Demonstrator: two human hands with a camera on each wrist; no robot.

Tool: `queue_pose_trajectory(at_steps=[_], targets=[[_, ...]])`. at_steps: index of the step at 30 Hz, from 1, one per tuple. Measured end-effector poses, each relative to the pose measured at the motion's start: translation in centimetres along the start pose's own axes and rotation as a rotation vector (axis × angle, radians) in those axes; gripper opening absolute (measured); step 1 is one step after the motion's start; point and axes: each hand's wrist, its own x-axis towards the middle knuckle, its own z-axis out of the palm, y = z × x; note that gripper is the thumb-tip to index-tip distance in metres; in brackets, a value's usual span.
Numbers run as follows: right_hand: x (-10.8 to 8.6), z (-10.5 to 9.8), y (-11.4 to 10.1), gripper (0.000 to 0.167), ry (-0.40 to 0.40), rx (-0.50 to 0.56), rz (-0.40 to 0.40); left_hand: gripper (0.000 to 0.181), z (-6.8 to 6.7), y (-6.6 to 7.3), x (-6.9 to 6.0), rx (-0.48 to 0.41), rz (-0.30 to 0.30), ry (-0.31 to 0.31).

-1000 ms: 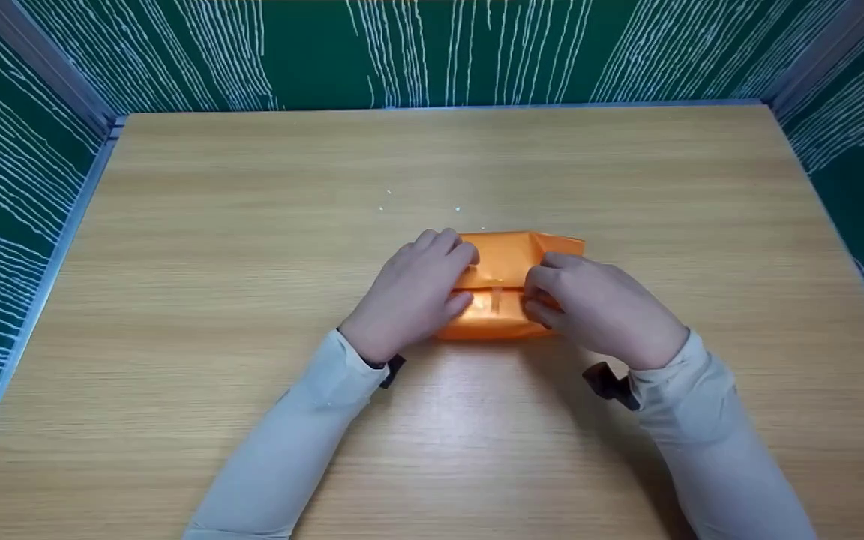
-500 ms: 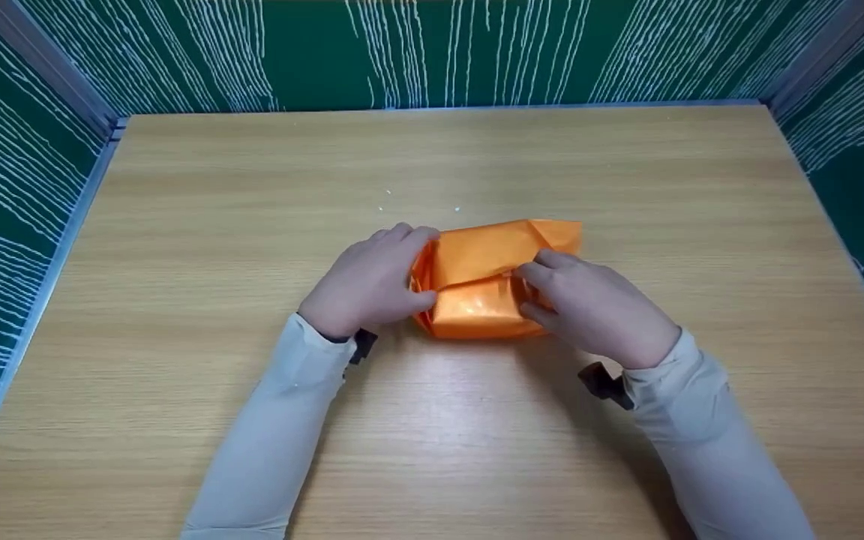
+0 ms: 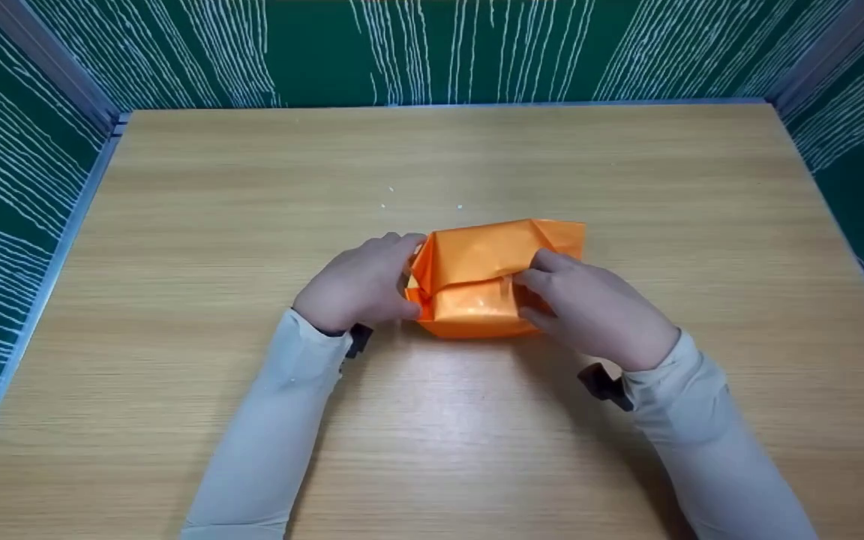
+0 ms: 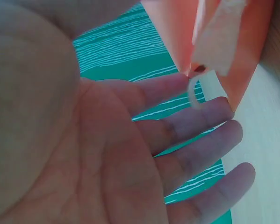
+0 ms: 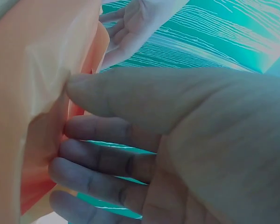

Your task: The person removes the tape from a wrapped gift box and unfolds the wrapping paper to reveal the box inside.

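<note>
A package wrapped in glossy orange paper (image 3: 484, 251) lies mid-table, a folded flap running along its top. At its left end, where the paper folds stand apart, is my left hand (image 3: 364, 281). The left wrist view shows that hand's fingers (image 4: 196, 116) extended, with index and middle tips at the paper's edge. A whitish strip that looks like tape (image 4: 221, 39) hangs there, and a small pale curl (image 4: 193, 95) lies by the fingertips. My right hand (image 3: 589, 304) holds the package's right end, thumb (image 5: 90, 91) and fingertips against the paper. What is inside the wrapping is hidden.
Small white scraps (image 3: 460, 206) lie on the wooden table (image 3: 252, 187) behind the package. Green panels with white streaks (image 3: 312, 56) stand along the back and both sides. A dark wrist mount (image 3: 604, 384) sits under the right forearm.
My left hand has left the package's top and moved left to its end. The package's left end has come into view and its back edge has tilted slightly. The right hand stays nearly in place.
</note>
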Motion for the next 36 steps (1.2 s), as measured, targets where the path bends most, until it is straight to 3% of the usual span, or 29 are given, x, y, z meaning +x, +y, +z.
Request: queue_pose_trajectory(at_steps=[9,16,19,23,24,36], targets=[[0.03,0.04,-0.16,0.018,0.016,0.018,-0.020,0.112,-0.04,0.09,-0.39,0.024,-0.054,-0.122],[0.03,0.08,-0.28,0.018,0.016,0.017,-0.018,0.117,-0.08,0.33,-0.51,0.055,-0.058,-0.123],[0.00,0.13,-0.28,0.017,0.021,0.020,-0.017,0.095,-0.11,0.42,-0.51,0.069,-0.024,-0.060],[0.01,0.18,-0.26,0.013,0.031,0.023,-0.018,0.028,-0.04,0.69,-0.27,0.063,0.014,0.072],[0.03,0.21,-0.25,0.012,0.033,0.024,-0.017,0.022,0.04,0.77,-0.17,0.063,0.014,0.088],[0.04,0.15,-0.29,0.011,0.032,0.036,-0.010,0.035,0.76,0.84,0.36,0.150,0.079,0.103]])
